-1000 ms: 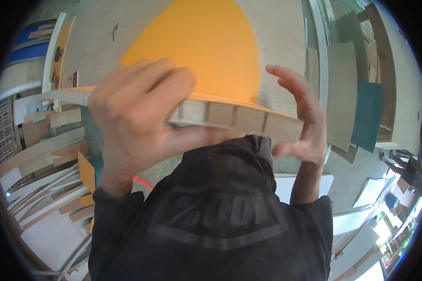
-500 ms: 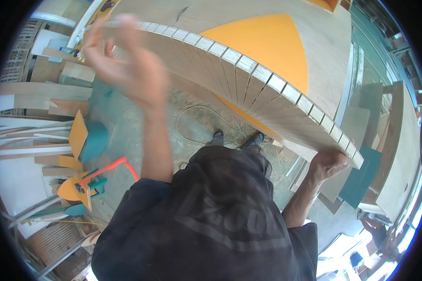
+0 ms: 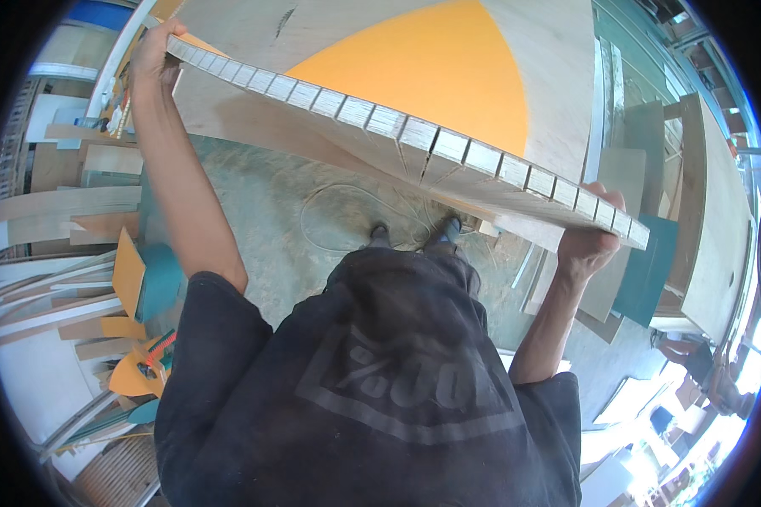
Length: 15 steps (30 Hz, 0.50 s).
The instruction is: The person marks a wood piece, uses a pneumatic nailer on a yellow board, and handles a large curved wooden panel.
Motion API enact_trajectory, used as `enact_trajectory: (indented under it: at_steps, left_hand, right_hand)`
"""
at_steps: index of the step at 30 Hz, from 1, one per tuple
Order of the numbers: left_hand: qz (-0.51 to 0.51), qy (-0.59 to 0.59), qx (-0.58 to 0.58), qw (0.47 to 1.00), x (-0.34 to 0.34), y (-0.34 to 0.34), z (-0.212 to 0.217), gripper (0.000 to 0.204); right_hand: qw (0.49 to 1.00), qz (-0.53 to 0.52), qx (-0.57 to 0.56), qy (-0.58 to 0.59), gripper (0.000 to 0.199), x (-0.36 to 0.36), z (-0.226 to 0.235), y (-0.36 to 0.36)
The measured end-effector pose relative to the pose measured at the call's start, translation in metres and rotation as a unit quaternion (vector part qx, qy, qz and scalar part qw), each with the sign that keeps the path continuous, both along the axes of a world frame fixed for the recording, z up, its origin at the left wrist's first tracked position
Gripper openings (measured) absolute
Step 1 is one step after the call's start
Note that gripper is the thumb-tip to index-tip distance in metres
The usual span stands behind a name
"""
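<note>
A long wooden board with a row of slots cut across it [image 3: 385, 121] spans the space in front of me. Its pale, blocky edge faces up and it bows slightly. My left hand [image 3: 152, 55] is closed around its far left end. At its right end my right hand [image 3: 589, 241] grips it, the fingers reaching over to the far side. Behind the board, a yellow curved panel [image 3: 431, 72] lies on a large plywood sheet [image 3: 558, 51]. The board hides the near edge of that panel.
On the left are stacked wood offcuts [image 3: 51, 296], a yellow-and-teal piece [image 3: 135, 275] and a red coiled hose [image 3: 162, 345]. A loose cable [image 3: 309, 220] lies on the floor by my feet. To the right stands a wooden cabinet [image 3: 714, 228]; another person [image 3: 693, 359] is behind it.
My left hand, raised and blurred off the board before, now grips its left end. The board has shifted left and tilted, showing less of its slotted face. My right hand has kept its hold.
</note>
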<state>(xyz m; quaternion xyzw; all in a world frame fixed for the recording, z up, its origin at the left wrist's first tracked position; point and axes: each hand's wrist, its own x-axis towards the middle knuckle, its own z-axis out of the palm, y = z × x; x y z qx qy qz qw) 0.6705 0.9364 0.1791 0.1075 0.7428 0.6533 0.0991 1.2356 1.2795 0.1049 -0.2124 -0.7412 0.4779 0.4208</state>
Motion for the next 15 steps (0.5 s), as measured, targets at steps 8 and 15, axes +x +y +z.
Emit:
enact_trajectory:
  at_steps: [8,15]
  left_hand:
    - [-0.067,0.043,0.013,0.997,0.001,0.044,0.004,0.023]
    - [-0.092,0.062,-0.010,0.994,0.007,0.059,0.011,0.009]
  right_hand:
    - [0.998,0.022,-0.031,0.042,0.085,0.009,-0.009,0.003]
    - [0.999,-0.034,0.007,0.008,0.091,-0.001,-0.008,0.004]
